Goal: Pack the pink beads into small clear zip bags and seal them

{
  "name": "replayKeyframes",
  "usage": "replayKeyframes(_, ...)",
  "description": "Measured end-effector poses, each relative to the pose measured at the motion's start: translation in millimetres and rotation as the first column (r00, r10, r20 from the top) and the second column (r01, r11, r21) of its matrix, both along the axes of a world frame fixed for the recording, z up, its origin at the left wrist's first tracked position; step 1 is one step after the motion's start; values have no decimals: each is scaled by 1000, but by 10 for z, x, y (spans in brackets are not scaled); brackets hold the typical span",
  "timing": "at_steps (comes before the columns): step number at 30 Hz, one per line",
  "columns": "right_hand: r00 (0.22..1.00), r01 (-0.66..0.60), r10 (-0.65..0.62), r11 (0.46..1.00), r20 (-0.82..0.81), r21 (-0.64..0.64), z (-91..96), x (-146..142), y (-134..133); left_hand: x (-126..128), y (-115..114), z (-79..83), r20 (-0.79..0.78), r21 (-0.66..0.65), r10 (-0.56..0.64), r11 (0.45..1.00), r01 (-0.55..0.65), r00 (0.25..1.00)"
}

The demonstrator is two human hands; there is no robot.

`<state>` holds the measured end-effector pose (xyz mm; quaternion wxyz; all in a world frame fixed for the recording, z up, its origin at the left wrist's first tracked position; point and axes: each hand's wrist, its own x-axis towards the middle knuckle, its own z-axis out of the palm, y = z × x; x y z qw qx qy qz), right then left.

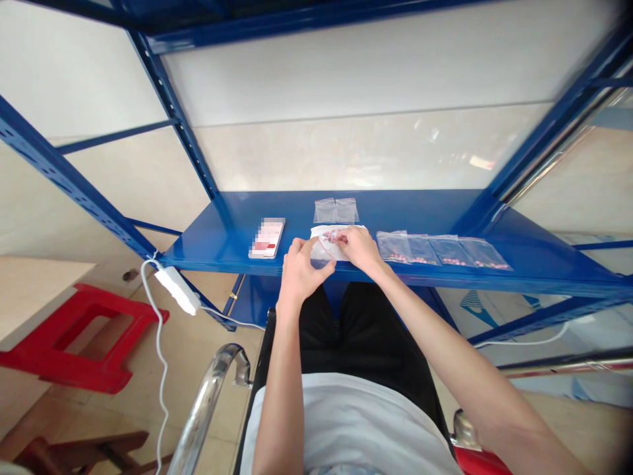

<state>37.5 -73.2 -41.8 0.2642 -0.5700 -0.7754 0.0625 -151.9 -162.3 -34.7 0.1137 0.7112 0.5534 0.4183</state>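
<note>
On the blue metal shelf [227, 237] lies a small clear zip bag [330, 239] with tiny pink pieces in it. My left hand [301, 270] pinches the bag's near left edge with thumb and forefinger. My right hand [359, 245] rests on the bag's right side, its fingers curled together over the pink pieces. Both forearms reach up from my lap toward the shelf's front edge.
A row of filled clear bags [440, 251] lies to the right; two empty bags [336, 210] sit behind. A phone [268, 238] lies left. A white power strip [177, 290] hangs off the shelf corner. A red stool [84, 336] stands lower left.
</note>
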Motion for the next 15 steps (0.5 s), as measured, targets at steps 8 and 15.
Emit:
replayKeyframes(8, 999, 21, -21, 1000, 41, -11, 14, -28, -19, -10, 4, -17, -3, -19, -4, 1000, 4, 1000)
replayKeyframes(15, 958, -81, 55, 993, -281, -82, 153, 41, -29, 3, 12, -23, -28, -10, -15, 1000, 15, 999)
